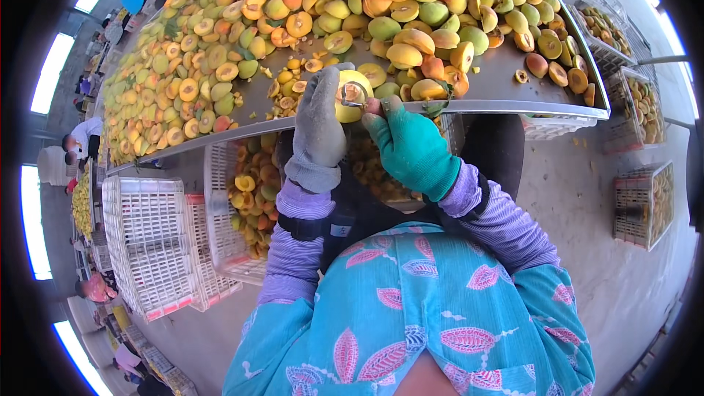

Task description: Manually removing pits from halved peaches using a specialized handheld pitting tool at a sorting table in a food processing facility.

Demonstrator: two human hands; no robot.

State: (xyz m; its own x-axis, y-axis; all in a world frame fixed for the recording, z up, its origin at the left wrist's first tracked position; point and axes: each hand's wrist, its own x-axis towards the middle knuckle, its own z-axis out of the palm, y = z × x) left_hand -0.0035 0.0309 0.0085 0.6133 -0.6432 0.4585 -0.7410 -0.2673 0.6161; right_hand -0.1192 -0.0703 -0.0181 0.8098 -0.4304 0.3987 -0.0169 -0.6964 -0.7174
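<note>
My left hand (320, 121), in a grey glove, holds a halved yellow peach (346, 113) with its cut face turned up towards me. A ring-shaped metal pitting tool (352, 94) lies against the pit area of that half. My right hand (410, 146), in a green glove with bare fingertips showing, grips the tool's handle, which the fingers mostly hide. Both hands are just over the near edge of a metal table (495, 80). Behind them many peach halves (404, 55) are heaped on it. Small pits and scraps (286, 88) lie beside my left hand.
A raised metal rim (522, 107) borders the table. Under it, a plastic crate (220, 220) holds peach halves. White slatted crates (148, 242) stand at left; filled crates (643, 206) stand at right. Other people (85, 137) work along the far left.
</note>
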